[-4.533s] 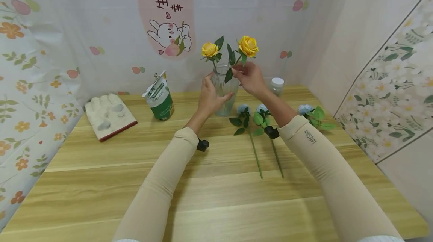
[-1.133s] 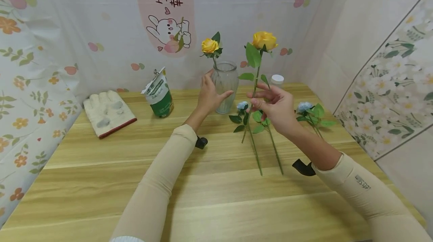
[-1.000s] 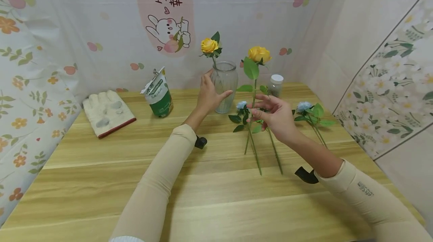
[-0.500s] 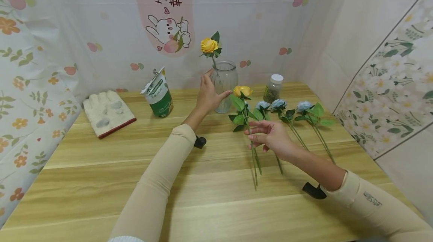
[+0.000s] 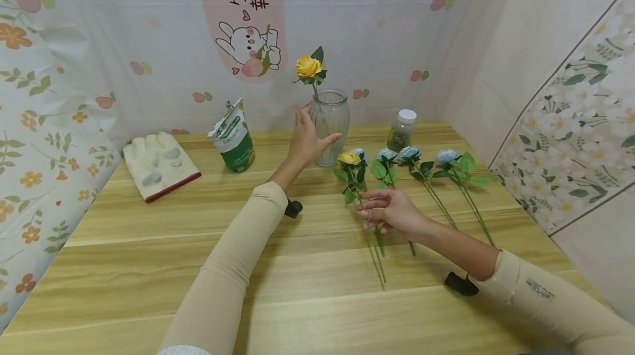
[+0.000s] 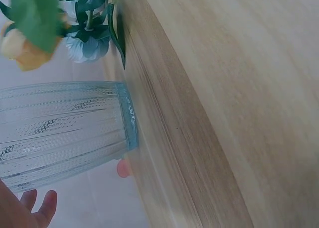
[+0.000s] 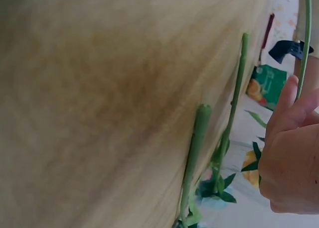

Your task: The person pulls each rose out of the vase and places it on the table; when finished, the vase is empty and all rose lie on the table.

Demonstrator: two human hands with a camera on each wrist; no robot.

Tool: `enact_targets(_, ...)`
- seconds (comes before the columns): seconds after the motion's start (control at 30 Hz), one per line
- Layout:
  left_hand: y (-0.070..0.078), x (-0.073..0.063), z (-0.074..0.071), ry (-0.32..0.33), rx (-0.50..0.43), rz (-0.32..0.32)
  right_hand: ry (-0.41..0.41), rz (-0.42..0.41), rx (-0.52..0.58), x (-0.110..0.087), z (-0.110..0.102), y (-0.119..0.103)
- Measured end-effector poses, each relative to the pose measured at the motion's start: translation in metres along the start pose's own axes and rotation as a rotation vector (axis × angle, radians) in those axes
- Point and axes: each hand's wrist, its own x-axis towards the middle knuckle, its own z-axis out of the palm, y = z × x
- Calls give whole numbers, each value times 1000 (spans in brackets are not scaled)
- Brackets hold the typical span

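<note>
A ribbed glass vase [image 5: 333,123] stands upright near the back of the table, with one yellow rose [image 5: 308,66] in its mouth leaning left. My left hand [image 5: 306,140] holds the vase from its left side, thumb across the front; its fingers [image 6: 47,208] show behind the glass in the left wrist view. Low over the table, my right hand [image 5: 394,213] pinches the green stem of a second yellow rose [image 5: 349,158], its bloom pointing toward the vase. This rose overlaps a pale blue flower lying beneath it. Right of it lie more blue flowers [image 5: 386,155], stems toward me.
A lidded jar [image 5: 402,130] stands at the back right, behind the blue flowers. At the back left are a clipped green-and-white pouch [image 5: 235,143] and a cream glove [image 5: 160,166]. Patterned cloth backs the wooden table [image 5: 173,283].
My right hand has drawn the second yellow rose away from the vase mouth and lowered it toward the table. My left hand stays at the vase; the first rose remains there.
</note>
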Motion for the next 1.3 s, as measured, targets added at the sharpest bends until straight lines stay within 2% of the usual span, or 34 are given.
enact_targets(0.3, 0, 0, 0, 0, -5, -9, -53, 49, -35, 9, 4, 4)
enact_targets(0.67, 0, 0, 0, 3, -7, 2, -28, 93, -47, 20, 15, 4)
enact_targets(0.97, 0, 0, 0, 8, 10, 6, -52, 133, -156, 25, 23, 4)
enact_targets(1.3, 0, -1, -1, 10, 12, 7, -54, 153, -166, 27, 26, 4)
